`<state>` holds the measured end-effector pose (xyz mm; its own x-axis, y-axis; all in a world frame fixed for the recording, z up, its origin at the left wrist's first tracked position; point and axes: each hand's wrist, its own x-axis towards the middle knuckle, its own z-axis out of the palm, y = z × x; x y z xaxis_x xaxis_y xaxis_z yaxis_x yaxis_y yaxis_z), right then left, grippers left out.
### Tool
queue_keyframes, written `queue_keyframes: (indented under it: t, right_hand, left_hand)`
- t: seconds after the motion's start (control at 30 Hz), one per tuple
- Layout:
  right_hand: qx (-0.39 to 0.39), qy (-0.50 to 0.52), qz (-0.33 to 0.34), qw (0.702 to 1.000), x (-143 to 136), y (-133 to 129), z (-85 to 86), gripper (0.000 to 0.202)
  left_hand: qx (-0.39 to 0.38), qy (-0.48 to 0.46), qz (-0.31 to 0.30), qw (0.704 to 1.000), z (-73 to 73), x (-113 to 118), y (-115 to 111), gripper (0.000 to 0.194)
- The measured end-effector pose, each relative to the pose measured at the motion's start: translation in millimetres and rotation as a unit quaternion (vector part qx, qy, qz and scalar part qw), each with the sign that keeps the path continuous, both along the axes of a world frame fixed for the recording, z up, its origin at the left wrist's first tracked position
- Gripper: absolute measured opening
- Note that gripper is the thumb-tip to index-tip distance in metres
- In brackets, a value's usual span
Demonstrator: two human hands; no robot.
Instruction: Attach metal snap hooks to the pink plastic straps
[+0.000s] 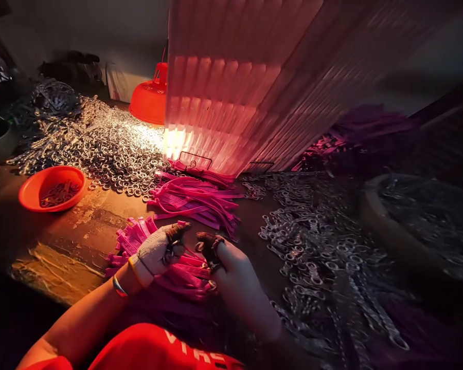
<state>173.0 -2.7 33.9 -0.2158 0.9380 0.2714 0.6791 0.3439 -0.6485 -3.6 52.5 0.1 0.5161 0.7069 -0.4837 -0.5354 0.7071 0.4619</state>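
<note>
Evidently, work was under way and unfinished. The left hand [152,252], gloved, and the right hand [237,277] were positioned close together, just apart, above the front straps [165,282]. Fingers on both were curled; small dark metal parts showed at the left fingers. I could not tell whether either hand was clamped on a piece.

Completed quantity: not determinable; no finished batch could be told from stock. Remaining, by my estimate: considerable. The rear straps [195,198] lay bunched beyond the hands, a large heap of rings [116,159] at left, and loose metal links [312,246] at right.

The surface [94,208] was brown and worn, its finish flaked. At its left stood an orange bowl [25,198] containing small parts. A red lamp [148,100] lit the heap beside an upright ribbed panel [224,92]. Elsewhere the room was dim; a tub [374,198] stood at right.
</note>
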Motion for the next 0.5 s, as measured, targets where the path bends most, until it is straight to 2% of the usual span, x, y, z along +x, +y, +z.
queue_keyframes:
  t: [0.07, 0.17, 0.27, 0.37, 0.43, 0.5]
  right_hand:
    - [-0.004, -0.058, -0.017, 0.998, 1, 3, 2.5, 0.039]
    - [-0.023, -0.198, -0.037, 0.979, 0, 8, 10.9, 0.027]
    - [-0.041, -0.324, -0.037, 0.944, -4, 10, 20.2, 0.022]
    - [-0.057, -0.399, -0.003, 0.915, -6, 7, 25.5, 0.020]
    - [-0.056, -0.423, 0.024, 0.904, -5, 4, 26.4, 0.021]
    - [-0.044, -0.426, 0.041, 0.903, -3, 2, 25.5, 0.024]
  left_hand:
    - [0.073, 0.078, -0.027, 0.994, 7.7, 2, -3, 0.027]
    - [0.183, 0.171, -0.057, 0.966, 13.3, 4, -9, 0.036]
    - [0.235, 0.230, -0.080, 0.941, 13.2, 6, -14, 0.035]
    - [0.273, 0.277, -0.122, 0.913, 14.3, 5, -18, 0.037]
    - [0.326, 0.323, -0.147, 0.876, 16.4, 4, -18, 0.036]
    - [0.403, 0.382, -0.156, 0.817, 18.2, 4, -15, 0.029]
